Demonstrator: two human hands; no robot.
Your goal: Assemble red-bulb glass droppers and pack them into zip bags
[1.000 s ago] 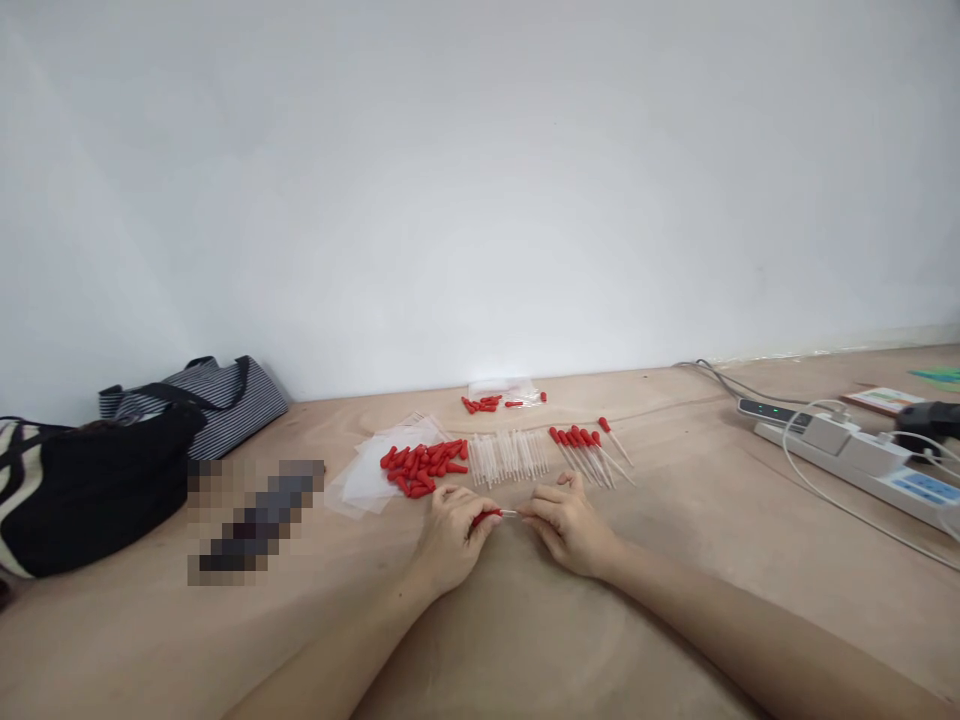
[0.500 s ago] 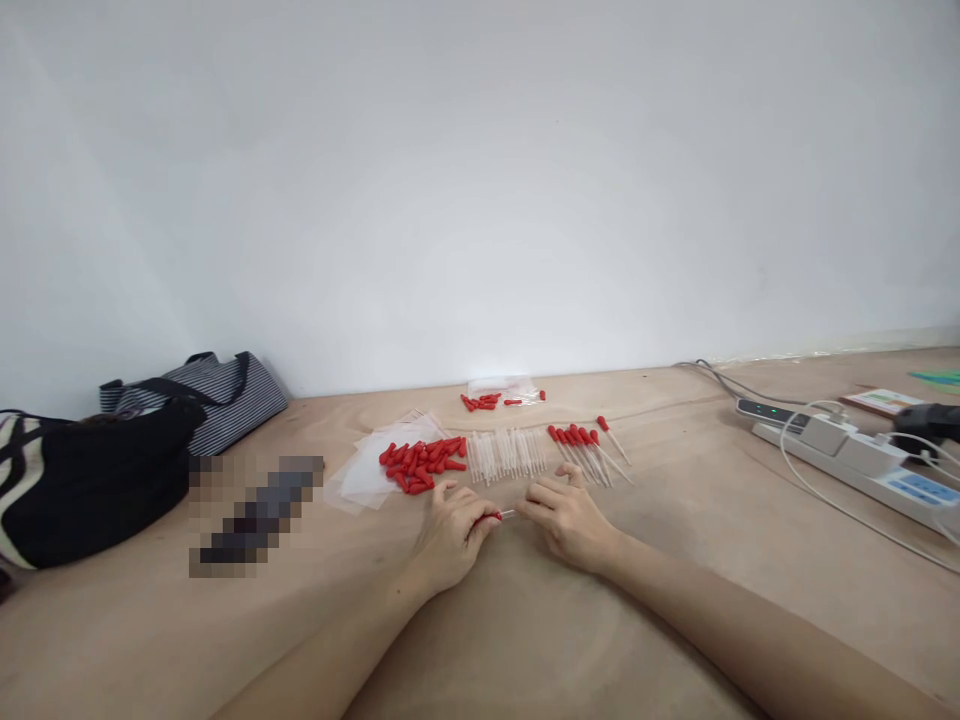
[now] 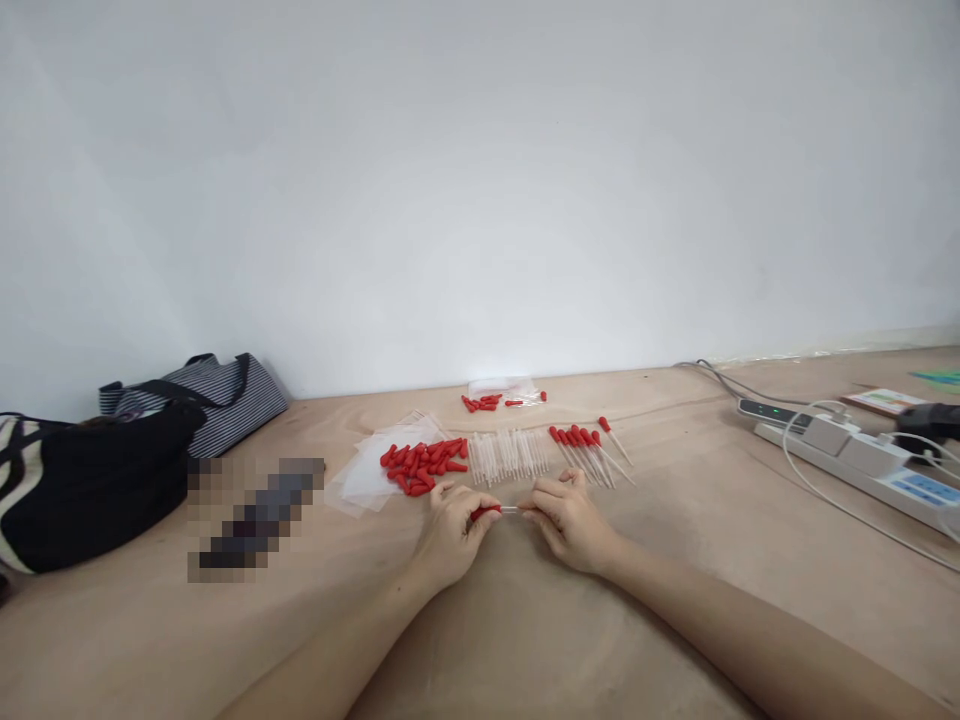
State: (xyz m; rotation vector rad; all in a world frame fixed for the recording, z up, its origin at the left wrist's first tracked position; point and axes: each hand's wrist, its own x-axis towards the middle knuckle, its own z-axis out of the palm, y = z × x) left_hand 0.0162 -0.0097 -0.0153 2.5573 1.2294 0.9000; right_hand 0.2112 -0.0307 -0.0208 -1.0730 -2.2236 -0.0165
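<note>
My left hand (image 3: 452, 530) pinches a red rubber bulb (image 3: 487, 511) between thumb and fingers. From the bulb's right end a thin clear tube (image 3: 511, 510) runs to my right hand (image 3: 564, 520), whose thumb and fingers close on it. A heap of red bulbs (image 3: 424, 464) lies on clear plastic bags (image 3: 364, 470) beyond my left hand. Beside the heap, clear tubes (image 3: 510, 455) lie side by side in a row. Several tubes with red bulbs on them (image 3: 587, 447) rest beyond my right hand.
More red bulbs (image 3: 482, 402) lie by a plastic bag (image 3: 504, 385) near the wall. On the left are a black bag (image 3: 105, 485), a striped bag (image 3: 240, 400) and a blurred-out object (image 3: 259, 515). A power strip (image 3: 862, 470) with cables stands on the right.
The thumb and fingers of my left hand have shifted, showing more of the red bulb. My right hand's fingertips have moved slightly, and the tube between the hands is easier to see.
</note>
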